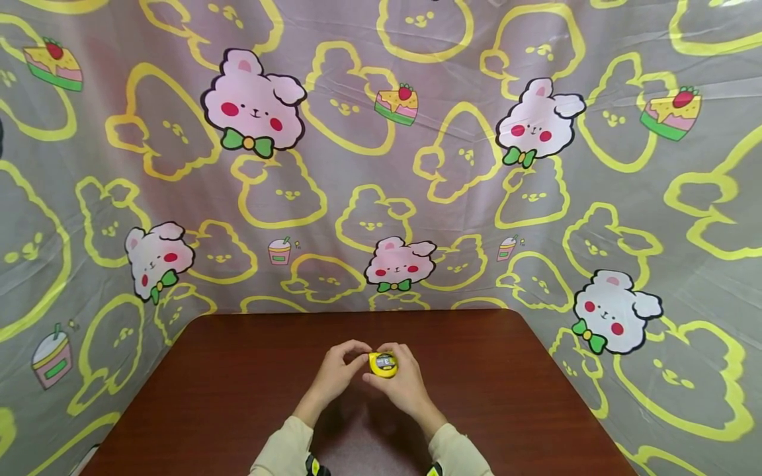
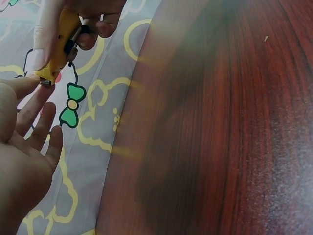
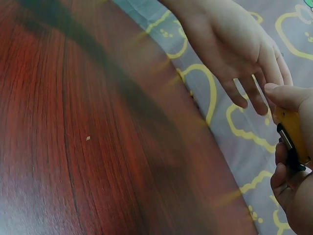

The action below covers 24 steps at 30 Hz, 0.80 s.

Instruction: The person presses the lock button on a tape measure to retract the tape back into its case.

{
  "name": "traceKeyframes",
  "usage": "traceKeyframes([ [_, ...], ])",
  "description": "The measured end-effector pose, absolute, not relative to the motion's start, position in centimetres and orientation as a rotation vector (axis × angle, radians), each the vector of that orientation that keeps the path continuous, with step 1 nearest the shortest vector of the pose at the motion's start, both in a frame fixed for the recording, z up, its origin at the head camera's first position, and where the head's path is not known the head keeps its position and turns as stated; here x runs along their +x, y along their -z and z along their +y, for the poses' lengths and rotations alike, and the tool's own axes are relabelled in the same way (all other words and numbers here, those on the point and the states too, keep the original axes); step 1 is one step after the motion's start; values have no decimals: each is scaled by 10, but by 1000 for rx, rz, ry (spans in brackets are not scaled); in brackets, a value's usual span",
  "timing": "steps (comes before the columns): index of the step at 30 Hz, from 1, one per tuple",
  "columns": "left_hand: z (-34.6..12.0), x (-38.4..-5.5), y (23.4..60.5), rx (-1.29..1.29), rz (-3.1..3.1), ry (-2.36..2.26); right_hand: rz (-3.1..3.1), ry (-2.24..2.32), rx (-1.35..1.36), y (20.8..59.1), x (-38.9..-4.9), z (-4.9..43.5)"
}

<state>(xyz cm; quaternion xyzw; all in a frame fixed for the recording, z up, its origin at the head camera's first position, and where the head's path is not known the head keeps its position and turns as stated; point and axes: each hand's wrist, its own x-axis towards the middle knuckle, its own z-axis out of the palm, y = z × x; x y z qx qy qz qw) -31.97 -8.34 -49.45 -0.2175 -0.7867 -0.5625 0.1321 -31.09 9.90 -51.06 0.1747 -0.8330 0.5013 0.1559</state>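
Observation:
A small yellow tape measure with a dark and silver label is up above the brown table. My right hand grips its case, thumb on one side and fingers on the other. At the case's mouth, the thumb and forefinger of my left hand pinch the small metal end hook. The other left fingers stay loosely spread, as the left wrist view shows. A black clip with a metal strip runs along the case's underside. No drawn-out blade shows between the hands.
The dark red-brown wooden table has rounded far corners. A grey curtain printed with yellow outlines and white rabbits hangs behind it and along both sides. One tiny pale speck lies on the tabletop.

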Motion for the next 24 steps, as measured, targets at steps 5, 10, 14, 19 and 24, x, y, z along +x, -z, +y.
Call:
traceKeyframes([
  [5,-86,-312,486,-625,-2287,1642,-2384,-1420,515,509,-311,100],
  [10,-94,-328,504,-623,-2289,1645,-2377,-1395,505,507,-312,100],
  [14,-99,-331,505,-637,-2272,1627,-2368,-1372,504,506,-312,102],
  [19,-105,-330,504,-607,-2270,1627,-2357,-1356,494,505,-313,105],
  [24,-109,-329,504,-591,-2265,1626,-2360,-1348,486,510,-315,109],
])
